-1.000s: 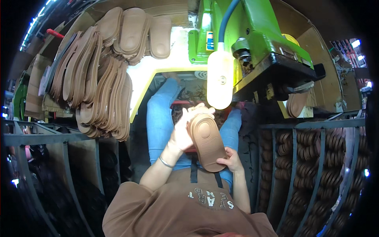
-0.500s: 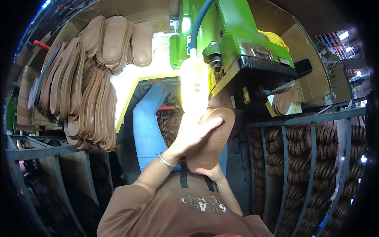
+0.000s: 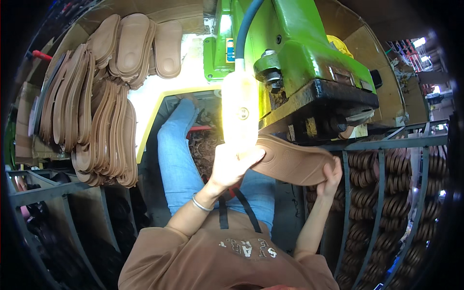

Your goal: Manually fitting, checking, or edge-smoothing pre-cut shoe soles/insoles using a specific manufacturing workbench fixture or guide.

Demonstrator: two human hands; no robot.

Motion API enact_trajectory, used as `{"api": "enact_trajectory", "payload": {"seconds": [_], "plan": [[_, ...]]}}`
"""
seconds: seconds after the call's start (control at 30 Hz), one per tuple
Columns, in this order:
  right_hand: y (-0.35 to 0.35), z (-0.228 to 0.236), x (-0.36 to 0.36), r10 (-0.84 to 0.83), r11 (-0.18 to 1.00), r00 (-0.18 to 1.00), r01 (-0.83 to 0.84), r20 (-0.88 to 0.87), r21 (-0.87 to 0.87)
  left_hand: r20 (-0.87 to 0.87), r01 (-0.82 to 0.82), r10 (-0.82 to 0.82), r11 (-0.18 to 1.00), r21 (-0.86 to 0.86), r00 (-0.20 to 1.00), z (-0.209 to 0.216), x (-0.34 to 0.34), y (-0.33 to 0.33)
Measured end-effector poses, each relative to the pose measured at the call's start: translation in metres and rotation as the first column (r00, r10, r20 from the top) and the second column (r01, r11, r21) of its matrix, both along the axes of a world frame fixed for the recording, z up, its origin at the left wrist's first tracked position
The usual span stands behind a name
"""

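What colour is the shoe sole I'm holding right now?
The shoe sole is plain brown; it shows best in the head view.

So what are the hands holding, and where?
A brown sole: the right hand grips one end; the left hand is at the other, its grip obscured by glare.

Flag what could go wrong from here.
1. The brown sole, its outer end in the right grip, looks close to the green machine in this view; it might knock it.
2. Glare from the lit lamp obscures part of the left grip; a slip could go unseen.
3. The tightly packed soles at left may slide if bumped.
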State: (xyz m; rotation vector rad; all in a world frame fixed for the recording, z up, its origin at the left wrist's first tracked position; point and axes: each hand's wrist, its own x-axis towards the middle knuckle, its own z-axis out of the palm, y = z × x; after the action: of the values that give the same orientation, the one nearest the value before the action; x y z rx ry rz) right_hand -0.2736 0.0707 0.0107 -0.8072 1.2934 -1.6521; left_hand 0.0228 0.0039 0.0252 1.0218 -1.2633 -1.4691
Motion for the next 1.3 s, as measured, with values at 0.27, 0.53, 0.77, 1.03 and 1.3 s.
{"api": "enact_trajectory", "payload": {"seconds": [0.27,0.53,0.77,1.03,1.3], "plan": [[-0.084,0.016,0.023,0.148,0.982,0.985,-0.135,0.091,-0.131,-0.055,-0.050,0.044,0.992,-0.118,0.998,0.014,0.042,-0.005],[-0.078,-0.005,0.073,0.280,0.947,0.938,-0.235,0.205,-0.218,-0.106,-0.109,0.117,0.991,0.077,0.987,0.016,0.101,0.000],[-0.075,0.013,0.120,0.159,0.970,0.985,-0.143,0.069,-0.199,-0.033,-0.170,0.174,0.980,0.099,0.984,-0.004,0.130,0.022],[-0.100,-0.022,0.019,-0.022,0.979,0.999,0.027,0.028,-0.201,-0.036,-0.117,0.116,0.993,-0.018,0.993,0.020,0.051,0.003],[-0.080,0.004,0.089,0.158,0.972,0.981,-0.135,0.111,-0.190,-0.032,-0.166,0.165,0.986,-0.028,0.986,0.008,0.106,-0.002]]}}
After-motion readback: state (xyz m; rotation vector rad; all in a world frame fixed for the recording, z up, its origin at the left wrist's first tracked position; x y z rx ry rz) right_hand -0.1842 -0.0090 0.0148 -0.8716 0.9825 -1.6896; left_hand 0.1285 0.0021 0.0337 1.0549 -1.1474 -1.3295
